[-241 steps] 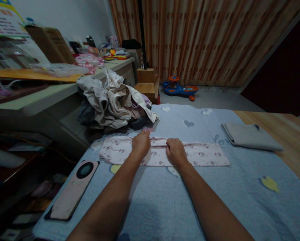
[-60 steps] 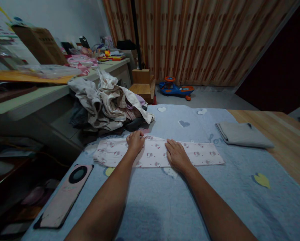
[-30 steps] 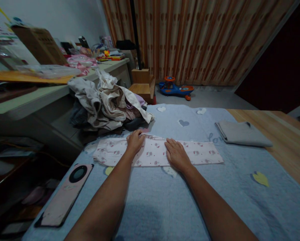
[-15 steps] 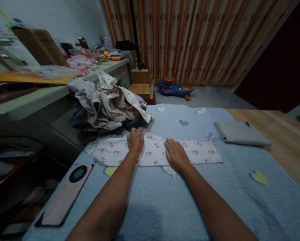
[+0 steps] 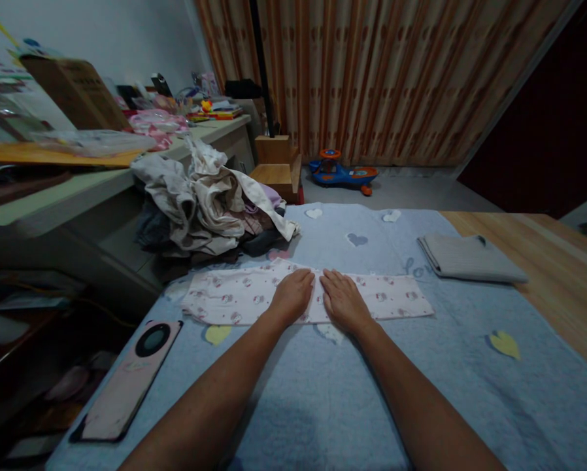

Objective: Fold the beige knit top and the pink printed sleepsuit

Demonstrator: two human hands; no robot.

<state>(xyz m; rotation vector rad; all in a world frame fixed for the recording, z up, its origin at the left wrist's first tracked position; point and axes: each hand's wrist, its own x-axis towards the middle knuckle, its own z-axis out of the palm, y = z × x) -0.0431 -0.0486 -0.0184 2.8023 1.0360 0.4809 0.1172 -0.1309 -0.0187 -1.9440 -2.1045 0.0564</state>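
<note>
A pale pink pair of pants (image 5: 254, 294) with a small red cartoon print lies flat in a long strip across the blue cloth (image 5: 313, 386). My left hand (image 5: 293, 294) rests flat on the middle of the strip, fingers stretched out and pointing away to the right. Just to its right, my right hand (image 5: 342, 299) presses on the same fabric with its fingers extended. A narrow gap of printed fabric shows between the two hands. Neither hand grips anything.
A heap of rumpled clothes (image 5: 210, 203) sits at the far left. A folded grey garment (image 5: 470, 258) lies at the right, near the bare wood (image 5: 563, 281). At the left edge is a phone (image 5: 131, 379). Beyond stand a blue ride-on toy (image 5: 342, 175) and a cluttered desk (image 5: 225, 127).
My left hand has slid right along the pants, close to my right hand, and its fingers have flattened out. My right hand has stayed in place.
</note>
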